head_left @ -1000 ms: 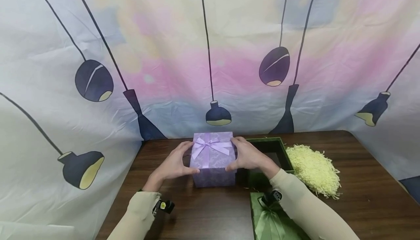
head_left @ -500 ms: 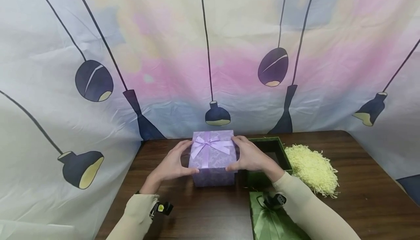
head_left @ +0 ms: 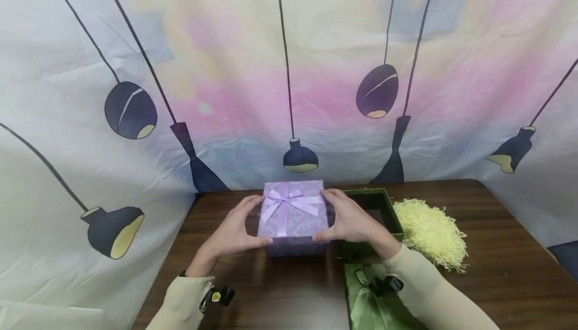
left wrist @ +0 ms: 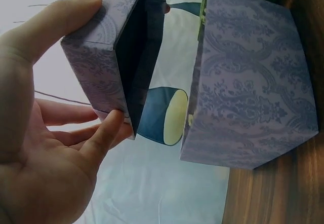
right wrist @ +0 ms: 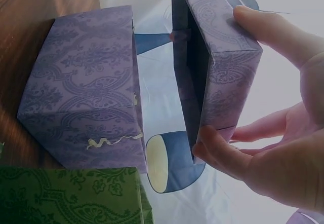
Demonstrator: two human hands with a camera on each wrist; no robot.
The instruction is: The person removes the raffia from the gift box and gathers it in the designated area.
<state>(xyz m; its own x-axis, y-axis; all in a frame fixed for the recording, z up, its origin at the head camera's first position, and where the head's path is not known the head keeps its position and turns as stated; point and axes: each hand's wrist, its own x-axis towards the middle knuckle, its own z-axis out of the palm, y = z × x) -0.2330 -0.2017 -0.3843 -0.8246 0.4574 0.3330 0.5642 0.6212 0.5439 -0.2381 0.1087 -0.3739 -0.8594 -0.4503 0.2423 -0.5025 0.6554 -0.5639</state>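
A purple patterned gift-box lid (head_left: 293, 219) with a lilac ribbon bow is held between both hands. My left hand (head_left: 231, 232) grips its left side, thumb at the front corner. On the right side my right hand (head_left: 354, 219) grips it likewise. Both wrist views show the lid (left wrist: 93, 67) raised above the purple box base (left wrist: 248, 82), with a gap between them and its dark underside visible. The base (right wrist: 86, 77) stands upright on the table. A pale paper shred (right wrist: 114, 140) clings to its wall; the base's inside is hidden.
An open green box (head_left: 361, 248) stands right of the purple base. Its green lid (head_left: 368, 312) with a bow lies in front, partly under the right forearm. A heap of yellow shredded paper (head_left: 431, 234) lies farther right on the wooden table (head_left: 506, 250).
Both hands have raised the purple lid slightly and brought it a little nearer. The base, the green box and the shredded paper stay in place.
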